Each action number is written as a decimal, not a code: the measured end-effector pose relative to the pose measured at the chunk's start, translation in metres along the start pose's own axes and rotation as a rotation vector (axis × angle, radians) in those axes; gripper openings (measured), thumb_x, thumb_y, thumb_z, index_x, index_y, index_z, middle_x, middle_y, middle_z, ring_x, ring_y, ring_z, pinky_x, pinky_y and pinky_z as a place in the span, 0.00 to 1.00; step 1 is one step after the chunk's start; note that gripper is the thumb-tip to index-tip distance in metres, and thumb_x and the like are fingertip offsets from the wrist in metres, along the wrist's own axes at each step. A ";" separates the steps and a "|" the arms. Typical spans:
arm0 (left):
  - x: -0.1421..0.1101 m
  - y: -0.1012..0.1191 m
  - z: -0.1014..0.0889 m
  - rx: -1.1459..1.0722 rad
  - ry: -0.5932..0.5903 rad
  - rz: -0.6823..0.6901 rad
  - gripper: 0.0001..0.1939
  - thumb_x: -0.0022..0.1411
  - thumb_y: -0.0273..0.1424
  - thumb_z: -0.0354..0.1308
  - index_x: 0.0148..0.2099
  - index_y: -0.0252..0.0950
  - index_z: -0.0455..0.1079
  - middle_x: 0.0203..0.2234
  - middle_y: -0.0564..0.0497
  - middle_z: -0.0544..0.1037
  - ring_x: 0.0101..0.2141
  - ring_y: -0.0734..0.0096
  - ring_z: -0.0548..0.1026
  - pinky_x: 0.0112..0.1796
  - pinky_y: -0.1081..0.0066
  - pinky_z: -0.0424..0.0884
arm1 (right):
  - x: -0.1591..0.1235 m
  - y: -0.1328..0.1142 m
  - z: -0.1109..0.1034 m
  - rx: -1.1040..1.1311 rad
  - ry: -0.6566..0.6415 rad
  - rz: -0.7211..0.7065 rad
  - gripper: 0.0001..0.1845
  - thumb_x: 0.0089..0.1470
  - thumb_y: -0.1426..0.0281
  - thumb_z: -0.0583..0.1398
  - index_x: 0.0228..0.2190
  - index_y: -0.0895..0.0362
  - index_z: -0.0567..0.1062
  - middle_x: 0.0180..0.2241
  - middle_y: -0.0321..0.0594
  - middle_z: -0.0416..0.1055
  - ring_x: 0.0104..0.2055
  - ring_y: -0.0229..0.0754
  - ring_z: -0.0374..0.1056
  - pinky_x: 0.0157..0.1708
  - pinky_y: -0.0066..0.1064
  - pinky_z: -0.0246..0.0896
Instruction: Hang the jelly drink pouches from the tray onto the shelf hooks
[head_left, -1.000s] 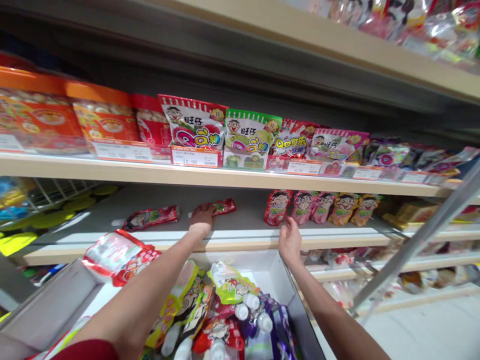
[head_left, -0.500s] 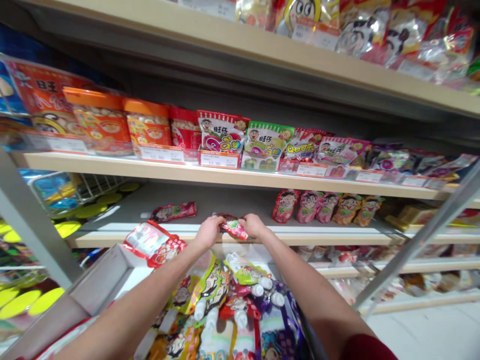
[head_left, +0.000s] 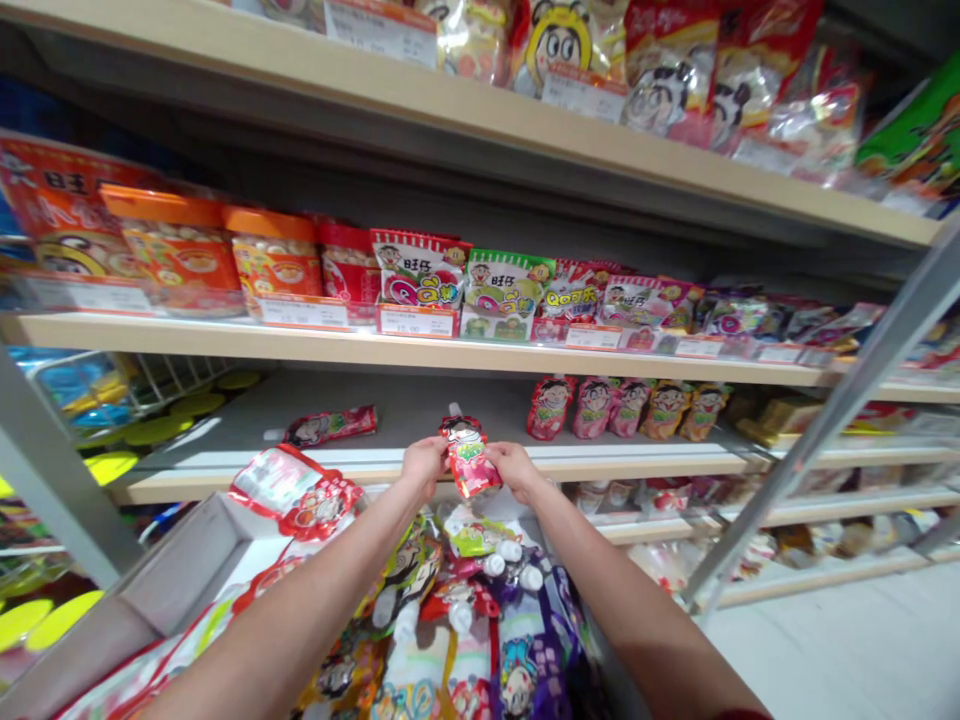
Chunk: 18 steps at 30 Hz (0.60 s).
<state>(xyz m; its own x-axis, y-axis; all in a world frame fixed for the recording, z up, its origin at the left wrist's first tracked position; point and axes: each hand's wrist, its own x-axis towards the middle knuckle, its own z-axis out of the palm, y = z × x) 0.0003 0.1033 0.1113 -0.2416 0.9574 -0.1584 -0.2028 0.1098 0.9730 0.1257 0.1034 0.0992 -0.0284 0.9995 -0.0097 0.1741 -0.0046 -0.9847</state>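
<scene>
A red spouted pouch is held nearly upright between my two hands, its white cap at the top and its printed front facing me. My left hand pinches its left edge, and my right hand pinches the right edge. It hangs at the front edge of the lower shelf. On that shelf, a red pouch lies on its side to the left. Several pouches stand in a row to the right, among them a red pouch and an orange pouch.
Below my arms is a carton filled with capped pouches, including a purple pouch. A red-and-white pouch lies over its far edge. The shelf above carries candy bags and orange-lidded jars. A metal post slants at right.
The pouch in my hands has turned from lying tilted to nearly upright, its cap now pointing up. Both hands still grip it. The view has shifted slightly to the right.
</scene>
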 end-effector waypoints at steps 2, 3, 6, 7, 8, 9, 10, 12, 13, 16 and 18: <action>-0.007 0.001 0.008 -0.046 -0.051 0.026 0.05 0.44 0.28 0.54 0.22 0.30 0.63 0.14 0.53 0.69 0.16 0.80 0.66 0.20 0.77 0.64 | -0.009 0.002 -0.010 0.081 -0.012 0.005 0.12 0.40 0.64 0.54 0.19 0.62 0.67 0.16 0.33 0.64 0.16 0.29 0.55 0.17 0.22 0.51; -0.010 0.002 0.011 -0.063 -0.083 0.045 0.06 0.43 0.29 0.54 0.23 0.30 0.63 0.14 0.54 0.69 0.15 0.81 0.65 0.20 0.78 0.64 | -0.013 0.003 -0.014 0.129 -0.021 0.017 0.12 0.39 0.63 0.55 0.19 0.61 0.67 0.16 0.34 0.64 0.16 0.29 0.55 0.17 0.22 0.52; -0.020 0.002 0.021 -0.064 -0.175 0.099 0.08 0.42 0.32 0.55 0.25 0.30 0.64 0.16 0.54 0.69 0.16 0.81 0.65 0.19 0.78 0.63 | -0.023 0.005 -0.027 0.265 -0.045 0.055 0.11 0.37 0.64 0.56 0.19 0.60 0.66 0.16 0.33 0.64 0.15 0.29 0.55 0.17 0.22 0.51; -0.023 0.000 0.024 -0.057 -0.201 0.112 0.09 0.42 0.33 0.55 0.25 0.30 0.65 0.17 0.53 0.70 0.17 0.80 0.66 0.20 0.78 0.63 | -0.025 0.005 -0.031 0.292 -0.036 0.057 0.10 0.37 0.64 0.55 0.19 0.60 0.65 0.15 0.32 0.63 0.15 0.29 0.54 0.17 0.22 0.51; -0.026 -0.001 0.027 -0.052 -0.228 0.120 0.10 0.42 0.33 0.55 0.26 0.30 0.65 0.18 0.53 0.71 0.18 0.79 0.66 0.21 0.77 0.64 | -0.027 0.007 -0.035 0.298 -0.011 0.049 0.09 0.37 0.65 0.55 0.19 0.60 0.65 0.15 0.32 0.63 0.15 0.29 0.54 0.17 0.22 0.51; -0.029 -0.004 0.029 -0.040 -0.259 0.120 0.10 0.42 0.34 0.55 0.27 0.30 0.66 0.19 0.52 0.71 0.19 0.79 0.67 0.22 0.76 0.64 | -0.028 0.008 -0.039 0.282 0.030 0.026 0.08 0.38 0.66 0.54 0.19 0.60 0.65 0.15 0.32 0.63 0.15 0.30 0.55 0.17 0.22 0.51; -0.031 -0.006 0.031 -0.020 -0.298 0.111 0.11 0.43 0.34 0.55 0.27 0.30 0.66 0.19 0.52 0.72 0.20 0.78 0.68 0.23 0.75 0.65 | -0.029 0.010 -0.043 0.259 0.081 -0.007 0.07 0.38 0.67 0.54 0.19 0.60 0.66 0.16 0.32 0.64 0.16 0.31 0.56 0.18 0.23 0.52; -0.033 -0.012 0.036 0.053 -0.386 0.078 0.10 0.44 0.33 0.54 0.27 0.30 0.67 0.20 0.51 0.72 0.20 0.77 0.68 0.25 0.74 0.66 | -0.030 0.015 -0.052 0.177 0.186 -0.090 0.08 0.40 0.68 0.52 0.20 0.60 0.66 0.17 0.34 0.66 0.18 0.32 0.58 0.20 0.24 0.54; -0.033 -0.014 0.039 0.111 -0.416 0.075 0.09 0.44 0.32 0.54 0.26 0.30 0.67 0.19 0.51 0.72 0.20 0.76 0.68 0.25 0.74 0.65 | -0.030 0.017 -0.057 0.119 0.231 -0.138 0.08 0.40 0.68 0.51 0.21 0.60 0.67 0.19 0.35 0.67 0.19 0.33 0.59 0.21 0.24 0.54; -0.029 -0.015 0.050 0.357 -0.361 0.200 0.07 0.46 0.30 0.53 0.25 0.32 0.69 0.18 0.52 0.72 0.20 0.76 0.68 0.23 0.76 0.64 | -0.029 0.017 -0.072 -0.104 0.352 -0.269 0.10 0.42 0.67 0.50 0.21 0.59 0.68 0.21 0.36 0.67 0.23 0.35 0.61 0.24 0.25 0.55; -0.025 -0.009 0.059 0.549 -0.249 0.346 0.08 0.46 0.31 0.53 0.24 0.33 0.69 0.17 0.52 0.72 0.20 0.75 0.68 0.23 0.76 0.62 | -0.026 0.013 -0.082 -0.258 0.433 -0.335 0.10 0.43 0.67 0.50 0.21 0.59 0.68 0.20 0.35 0.67 0.23 0.36 0.61 0.25 0.25 0.54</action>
<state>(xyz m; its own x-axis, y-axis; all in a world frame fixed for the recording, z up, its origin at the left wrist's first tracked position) 0.0645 0.0943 0.1164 0.0327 0.9872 0.1558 0.3719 -0.1567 0.9149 0.2093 0.0795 0.1014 0.2714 0.8666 0.4187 0.4592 0.2657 -0.8476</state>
